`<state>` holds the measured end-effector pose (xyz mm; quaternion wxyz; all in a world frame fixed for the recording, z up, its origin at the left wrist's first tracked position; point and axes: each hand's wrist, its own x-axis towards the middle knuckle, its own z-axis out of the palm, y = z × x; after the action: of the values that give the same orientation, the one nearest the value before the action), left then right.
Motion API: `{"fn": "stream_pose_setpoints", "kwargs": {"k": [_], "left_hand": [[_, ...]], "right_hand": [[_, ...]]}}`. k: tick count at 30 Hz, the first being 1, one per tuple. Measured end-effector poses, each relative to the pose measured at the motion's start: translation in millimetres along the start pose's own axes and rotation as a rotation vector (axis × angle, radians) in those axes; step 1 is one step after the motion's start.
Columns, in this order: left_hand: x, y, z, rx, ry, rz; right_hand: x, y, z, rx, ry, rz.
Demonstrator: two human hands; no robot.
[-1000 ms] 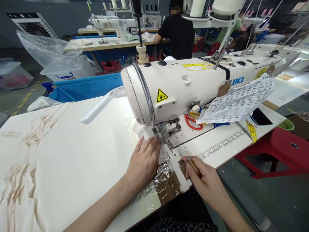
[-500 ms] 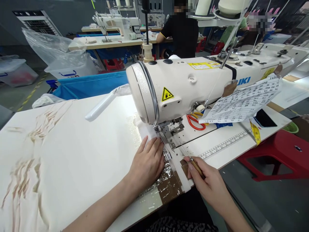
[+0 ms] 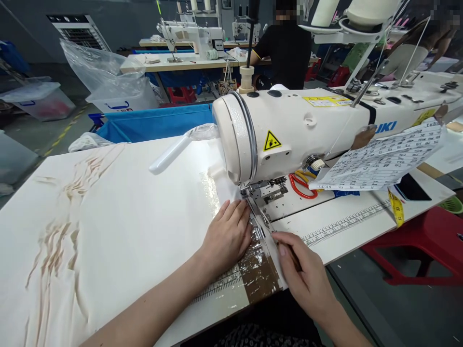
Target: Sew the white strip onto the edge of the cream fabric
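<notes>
My left hand (image 3: 229, 231) lies flat, fingers stretched toward the presser foot, on white cloth (image 3: 227, 189) under the head of a white sewing machine (image 3: 289, 132). In a closed grip, my right hand (image 3: 307, 277) holds an awl (image 3: 295, 259) by its wooden handle. Its thin metal shaft points at the area just in front of the presser foot, beside a narrow white strip (image 3: 272, 253). Where exactly the tip touches is hard to make out. Between the hands, clear and brown tape (image 3: 261, 279) covers the table edge.
Red-handled scissors (image 3: 303, 187) lie behind the needle area. A written sheet (image 3: 383, 159) hangs off the machine, near a phone (image 3: 412, 187) and yellow tape measure (image 3: 396, 207). Cream cloth (image 3: 54, 250) lies crumpled at left. A red stool (image 3: 419, 241) stands right; a person in black (image 3: 289, 53) sits beyond.
The awl has moved left and lower, its shaft now close to the white strip by the presser foot. My left hand stays on the cloth. The whole view has shifted.
</notes>
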<state>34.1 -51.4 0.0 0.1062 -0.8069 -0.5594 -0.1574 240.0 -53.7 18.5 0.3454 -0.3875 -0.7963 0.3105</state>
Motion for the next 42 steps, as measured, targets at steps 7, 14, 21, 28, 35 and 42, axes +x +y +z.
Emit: {"fn": "stream_pose_setpoints", "kwargs": {"k": [7,14,21,28,35,42], "left_hand": [[2.6,-8.6,1.1,-0.128,0.018,-0.046],[1.6,-12.7,2.8,-0.143,0.04,-0.025],[2.0,-12.5,4.6,-0.146,0.036,-0.049],[4.1,-16.8,2.6,-0.171,0.024,-0.107],[8.3,-17.8,3.3,-0.161,0.035,-0.155],[-13.5,-5.4,-69.7,-0.098,-0.238,-0.081]], "right_hand": [[20.0,-2.0,29.0,-0.265,-0.001,-0.241],[30.4,-1.7,36.4,-0.487,0.002,-0.276],[29.7,-1.6,40.1,-0.608,0.02,-0.279],[31.0,-3.8,48.4,-0.764,-0.018,-0.218],[20.4,-5.9,41.1,-0.617,0.019,-0.244],[2.4,6.1,34.4,-0.537,0.019,-0.336]]}}
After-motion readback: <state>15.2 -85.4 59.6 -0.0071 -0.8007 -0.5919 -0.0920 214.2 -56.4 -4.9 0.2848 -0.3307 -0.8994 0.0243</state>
